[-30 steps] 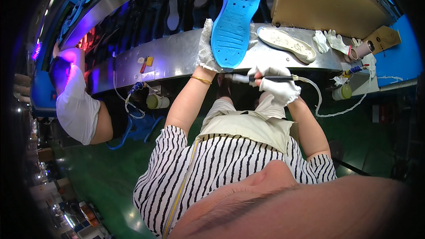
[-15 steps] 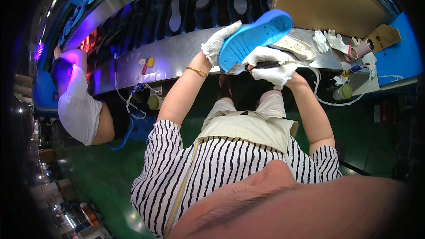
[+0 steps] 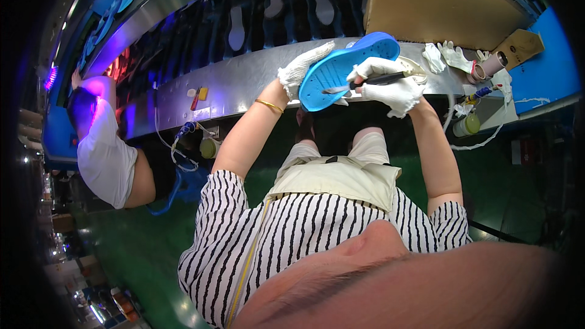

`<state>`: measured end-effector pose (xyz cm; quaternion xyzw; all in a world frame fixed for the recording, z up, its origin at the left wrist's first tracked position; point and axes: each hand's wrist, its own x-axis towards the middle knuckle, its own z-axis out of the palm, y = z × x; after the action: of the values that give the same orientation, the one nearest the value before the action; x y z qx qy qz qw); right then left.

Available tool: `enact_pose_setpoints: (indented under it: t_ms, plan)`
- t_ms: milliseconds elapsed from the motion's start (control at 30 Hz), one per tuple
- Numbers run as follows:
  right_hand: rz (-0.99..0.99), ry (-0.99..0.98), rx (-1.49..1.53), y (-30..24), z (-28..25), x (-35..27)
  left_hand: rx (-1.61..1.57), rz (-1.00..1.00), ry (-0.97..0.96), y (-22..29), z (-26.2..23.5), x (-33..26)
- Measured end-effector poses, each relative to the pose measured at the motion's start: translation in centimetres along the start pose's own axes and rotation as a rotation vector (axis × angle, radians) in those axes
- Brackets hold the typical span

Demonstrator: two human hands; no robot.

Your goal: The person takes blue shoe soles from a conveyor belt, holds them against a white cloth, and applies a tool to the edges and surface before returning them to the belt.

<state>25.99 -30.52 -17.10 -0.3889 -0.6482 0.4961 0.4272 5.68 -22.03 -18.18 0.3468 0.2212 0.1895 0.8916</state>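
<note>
My left hand [image 3: 304, 70], in a white glove, is closed on the left edge of a blue shoe sole [image 3: 341, 68], held tilted above the metal ledge. Small holes dot both ends of the sole, and ridges cross its middle. A brush [image 3: 381, 79] with a dark handle is gripped in my gloved right hand [image 3: 393, 88], its bristles at the sole's near end. Whether the bristles touch the surface is hard to tell. Behind my right hand, a cream-white sole [image 3: 414, 67] is partly hidden on the ledge.
Beyond the metal ledge [image 3: 237, 82], a dark rack [image 3: 280, 33] carries several grey soles. A cardboard sheet [image 3: 439, 6] stands far right, near white gloves [image 3: 454, 56] and a cup [image 3: 496, 61]. Another person [image 3: 109, 152] works at left. Hoses and jars hang below the ledge.
The brush has moved from the sole's near edge onto its face. My right hand has shifted slightly right and up, and the sole has turned a little, its near end lower.
</note>
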Motion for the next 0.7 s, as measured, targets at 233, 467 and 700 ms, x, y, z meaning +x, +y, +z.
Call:
enact_pose_setpoints:
  t_ms: [233, 467, 700]
  plan:
    - [-0.128, 0.28, -0.012, 1.7, -4.0, 0.5, -0.226, -0.008, -0.243, -1.4, -0.8, 0.5]
    - [-0.447, 0.532, 0.024, 5.1, -3.3, 0.5, -0.17, 0.103, -0.067, -1.8, -0.9, 0.3]
    - [-0.514, 0.439, -0.155, 1.2, -2.9, -0.1, 0.085, 0.19, 0.061, -0.9, -0.2, -0.5]
